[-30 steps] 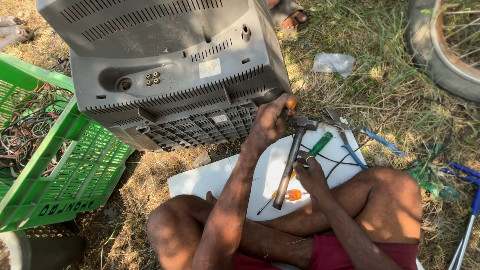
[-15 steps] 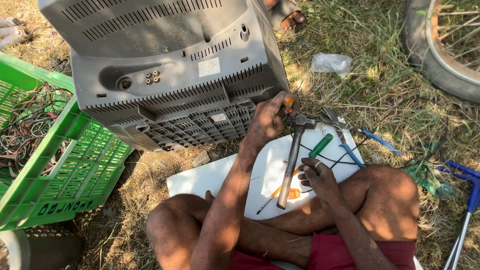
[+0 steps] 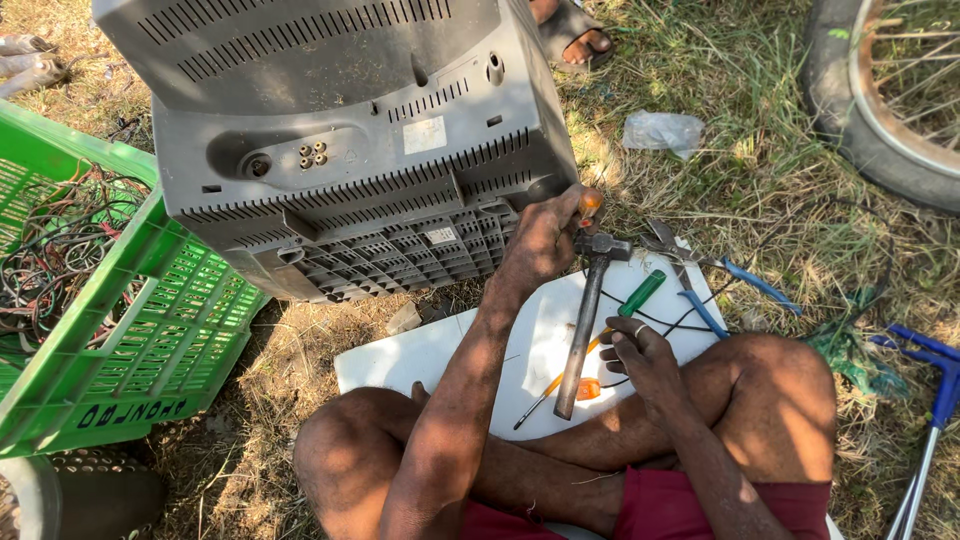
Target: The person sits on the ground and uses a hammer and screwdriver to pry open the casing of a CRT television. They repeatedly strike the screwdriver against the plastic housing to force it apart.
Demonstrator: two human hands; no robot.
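Two hands: both at work over the white board (image 3: 440, 350).
Left hand (image 3: 545, 240): fingers curled tight round an orange-handled tool (image 3: 590, 203), pressed at the lower corner of the grey television (image 3: 340, 150).
Right hand (image 3: 640, 355): fingers loosely bent, resting on black wires (image 3: 690, 322), just beside the hammer (image 3: 585, 325).
Nearby: green screwdriver (image 3: 640, 293), blue-handled pliers (image 3: 700, 285).
Further out: green crate (image 3: 150, 320), wheel (image 3: 880, 90).

Matt grey plastic, ribbed and slotted, on the television casing (image 3: 340, 150) in the upper middle. Glossy green plastic lattice on the crate (image 3: 130, 330) at the left. Smooth white board (image 3: 440, 350) at centre, faintly shiny. Dull, worn grey metal on the hammer (image 3: 585, 320). Glossy green plastic on the screwdriver handle (image 3: 640, 293). Blue plastic grips on the pliers (image 3: 745, 285). Crinkled clear plastic wrapper (image 3: 660, 130) at upper right. Dry, rough grass (image 3: 760, 200) all about.
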